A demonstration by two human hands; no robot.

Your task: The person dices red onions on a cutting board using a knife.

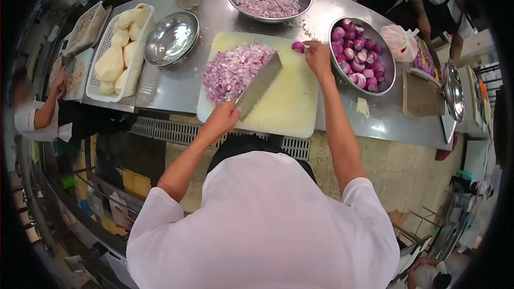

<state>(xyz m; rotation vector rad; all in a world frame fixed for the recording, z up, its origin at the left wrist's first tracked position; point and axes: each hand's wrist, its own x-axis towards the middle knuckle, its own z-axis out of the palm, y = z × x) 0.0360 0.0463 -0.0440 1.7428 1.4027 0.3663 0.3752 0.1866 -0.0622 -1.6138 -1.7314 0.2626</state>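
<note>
My left hand (223, 118) is closed round the handle of a broad cleaver (259, 86). Its blade stands against the right side of a heap of chopped red onion (235, 69) on a pale yellow cutting board (289, 107). At the board's upper right edge, my right hand (318, 58) pinches a peeled red onion (298, 47) between its fingertips. Just right of that hand is a steel bowl (393, 77) of peeled red onions (357, 53). The fingers of my left hand partly hide the cleaver's handle.
Behind the board stands a steel bowl (232, 4) of chopped onion. To the left are an upturned-looking shiny bowl (171, 38) and a white basket (96, 95) of pale peeled vegetables. A plastic bag (400, 44) lies right. Co-workers stand at both ends of the steel table (375, 123).
</note>
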